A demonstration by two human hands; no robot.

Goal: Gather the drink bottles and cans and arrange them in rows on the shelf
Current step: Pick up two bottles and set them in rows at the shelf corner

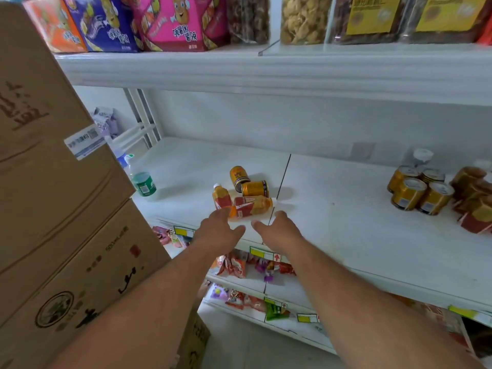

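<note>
On the white middle shelf (332,209) lies a small heap: two gold cans (254,188) on their sides and orange juice bottles (253,206) with red labels, one standing (221,196). My left hand (218,230) reaches toward the heap, fingertips touching the nearest lying bottle, holding nothing. My right hand (279,230) hovers open just in front of the heap. At the right, several gold cans (418,191) stand upright in a cluster beside more bottles (474,201).
Stacked cardboard boxes (53,195) crowd the left. A clear bottle with a green label (142,181) stands at the shelf's left end. Snack boxes (170,22) and jars fill the shelf above; snack packets (239,265) sit on shelves below.
</note>
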